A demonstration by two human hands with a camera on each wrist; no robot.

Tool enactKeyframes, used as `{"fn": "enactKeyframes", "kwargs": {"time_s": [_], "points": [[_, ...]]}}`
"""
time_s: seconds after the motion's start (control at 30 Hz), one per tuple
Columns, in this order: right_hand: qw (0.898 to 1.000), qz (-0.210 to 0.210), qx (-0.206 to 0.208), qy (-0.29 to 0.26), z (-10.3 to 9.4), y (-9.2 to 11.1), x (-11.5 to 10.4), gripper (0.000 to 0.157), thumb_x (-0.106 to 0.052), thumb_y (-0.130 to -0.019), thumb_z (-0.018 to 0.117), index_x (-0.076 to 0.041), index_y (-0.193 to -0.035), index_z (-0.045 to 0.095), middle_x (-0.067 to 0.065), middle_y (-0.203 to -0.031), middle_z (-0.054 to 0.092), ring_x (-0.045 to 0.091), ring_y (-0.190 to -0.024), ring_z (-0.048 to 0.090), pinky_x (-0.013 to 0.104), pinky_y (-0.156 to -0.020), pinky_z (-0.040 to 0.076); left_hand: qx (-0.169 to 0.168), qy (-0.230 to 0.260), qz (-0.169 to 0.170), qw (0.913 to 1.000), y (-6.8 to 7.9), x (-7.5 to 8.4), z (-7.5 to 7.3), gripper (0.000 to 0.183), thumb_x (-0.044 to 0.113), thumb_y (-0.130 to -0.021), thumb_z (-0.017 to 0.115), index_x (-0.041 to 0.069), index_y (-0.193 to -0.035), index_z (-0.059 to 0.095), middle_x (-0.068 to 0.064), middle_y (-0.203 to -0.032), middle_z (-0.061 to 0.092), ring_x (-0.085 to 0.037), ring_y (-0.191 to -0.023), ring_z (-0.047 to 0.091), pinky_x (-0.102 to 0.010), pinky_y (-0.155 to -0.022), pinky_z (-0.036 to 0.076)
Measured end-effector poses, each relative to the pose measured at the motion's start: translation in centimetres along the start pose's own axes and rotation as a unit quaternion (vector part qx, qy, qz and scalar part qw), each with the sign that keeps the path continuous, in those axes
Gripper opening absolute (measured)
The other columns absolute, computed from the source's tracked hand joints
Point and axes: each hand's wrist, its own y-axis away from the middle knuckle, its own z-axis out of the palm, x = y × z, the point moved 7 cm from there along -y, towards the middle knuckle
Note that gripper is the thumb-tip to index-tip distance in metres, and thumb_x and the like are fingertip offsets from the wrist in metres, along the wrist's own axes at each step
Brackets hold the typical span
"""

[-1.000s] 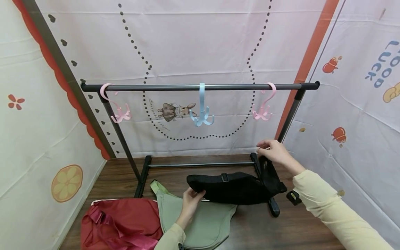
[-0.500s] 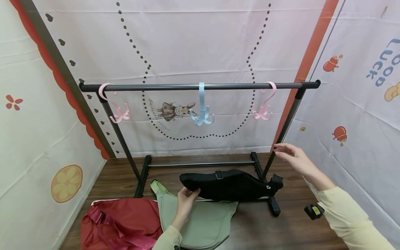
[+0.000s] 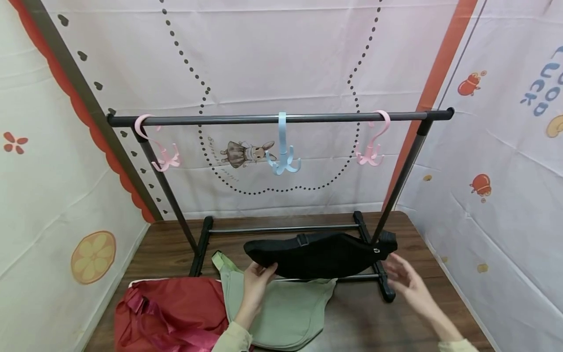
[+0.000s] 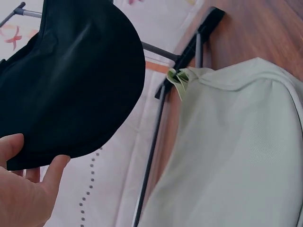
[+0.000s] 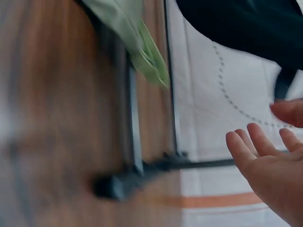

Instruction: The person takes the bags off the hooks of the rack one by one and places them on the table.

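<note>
A black waist bag (image 3: pixel 314 256) with a strap and buckle is held up above the table. My left hand (image 3: pixel 256 283) pinches its left lower edge between thumb and fingers, as the left wrist view shows at the dark cloth (image 4: pixel 80 80). Just beyond the bag's right end, my right hand (image 3: pixel 409 283) has its fingers spread and loosely bent, with nothing between them. In the right wrist view that hand (image 5: pixel 274 156) is apart from the black cloth. Under the left hand lies a sage green bag (image 3: pixel 294 313). Left of it is a red bag (image 3: pixel 184 303) with a crumpled strap.
A black rack stands behind, its top bar (image 3: pixel 220 120) carrying a left pink hook (image 3: pixel 166 159), a blue hook (image 3: pixel 283 159) and a right pink hook (image 3: pixel 370 154). The rack's right foot (image 3: pixel 384 288) rests on the wooden table (image 3: pixel 360 322). Printed cloth walls enclose three sides.
My right hand let go of the black bag's right end, moved out to the right, then came down and back toward it. The left hand shifted slightly left with the bag.
</note>
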Motion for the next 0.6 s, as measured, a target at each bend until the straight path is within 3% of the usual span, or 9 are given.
{"fn": "enactKeyframes", "kwargs": {"time_s": [0.13,0.23,0.33,0.43,0.53,0.6], "points": [[0.99,0.109,0.019,-0.083,2.8,1.0,2.0,0.072,-0.001,-0.087,0.055,0.006,-0.141,0.007,-0.022,-0.117,0.047,-0.008,-0.105,0.048,0.015,-0.08,0.046,-0.002,-0.002,-0.012,0.9999,0.3,0.3,0.3,0.025,0.004,-0.085,0.061,-0.006,-0.107,0.054,-0.006,-0.094,0.061,-0.009,-0.083,0.062,-0.026,-0.075,0.052],[0.977,0.138,0.031,-0.162,4.5,0.9,2.2,0.072,-0.004,-0.089,0.053,-0.001,-0.142,0.004,-0.018,-0.119,0.044,-0.006,-0.108,0.046,0.017,-0.085,0.045,-0.001,0.0,-0.015,0.9999,0.4,0.4,0.5,0.022,0.004,-0.084,0.061,-0.003,-0.104,0.055,-0.003,-0.091,0.061,-0.008,-0.082,0.062,-0.025,-0.073,0.052],[0.966,0.133,0.038,-0.219,5.7,0.5,1.9,0.066,-0.003,-0.09,0.051,-0.011,-0.142,0.012,-0.018,-0.123,0.043,-0.006,-0.11,0.046,0.016,-0.087,0.043,-0.004,-0.001,-0.011,0.9999,0.6,0.6,0.7,0.022,0.004,-0.084,0.061,-0.003,-0.104,0.055,-0.002,-0.09,0.061,-0.008,-0.081,0.061,-0.023,-0.072,0.052],[0.961,0.148,0.05,-0.23,6.2,0.4,2.1,0.056,-0.004,-0.089,0.052,-0.024,-0.135,0.027,-0.021,-0.121,0.046,-0.007,-0.108,0.047,0.016,-0.088,0.042,-0.016,0.001,-0.008,0.9998,0.9,0.7,1.0,0.023,0.005,-0.084,0.061,-0.004,-0.105,0.055,-0.003,-0.091,0.061,-0.009,-0.083,0.061,-0.024,-0.073,0.052],[0.958,0.163,0.056,-0.229,6.1,0.9,4.2,0.042,-0.013,-0.087,0.058,-0.028,-0.122,0.04,-0.018,-0.114,0.051,-0.004,-0.106,0.051,0.02,-0.091,0.043,-0.026,0.007,-0.011,0.9996,1.4,0.7,1.3,0.027,0.005,-0.085,0.062,-0.005,-0.108,0.054,-0.005,-0.093,0.061,-0.01,-0.085,0.062,-0.025,-0.075,0.052],[0.957,0.157,0.053,-0.239,5.9,1.4,6.9,0.037,-0.016,-0.087,0.059,-0.023,-0.12,0.044,-0.012,-0.114,0.053,0.002,-0.107,0.052,0.025,-0.094,0.042,-0.031,0.012,-0.015,0.9993,1.7,0.6,1.4,0.028,0.005,-0.085,0.061,-0.006,-0.11,0.053,-0.006,-0.095,0.061,-0.011,-0.086,0.062,-0.026,-0.076,0.052]]}}
